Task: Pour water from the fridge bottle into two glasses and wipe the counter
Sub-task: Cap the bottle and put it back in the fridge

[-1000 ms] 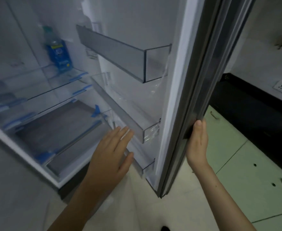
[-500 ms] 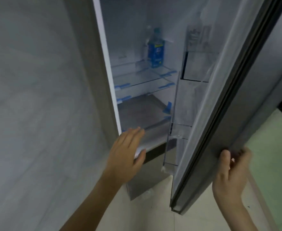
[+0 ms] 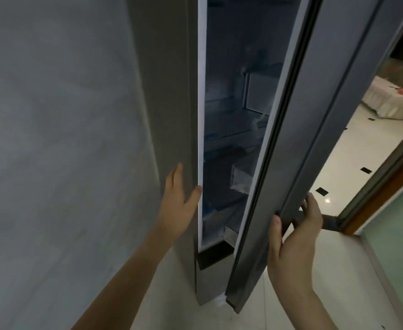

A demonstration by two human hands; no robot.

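Left hand (image 3: 179,206): I see flat fingers on the tall grey fridge body (image 3: 169,91), nine o'clock.
Right hand (image 3: 293,236): grips the grey fridge door (image 3: 326,115) edge (narrowly ajar), three o'clock.

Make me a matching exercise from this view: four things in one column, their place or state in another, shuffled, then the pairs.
1. left hand
2. right hand
3. fridge door
4. fridge interior

A. dark, seen through a narrow gap
B. flat against the fridge's outer side
C. partly open
D. grips the door's edge

Pairs: 1-B, 2-D, 3-C, 4-A
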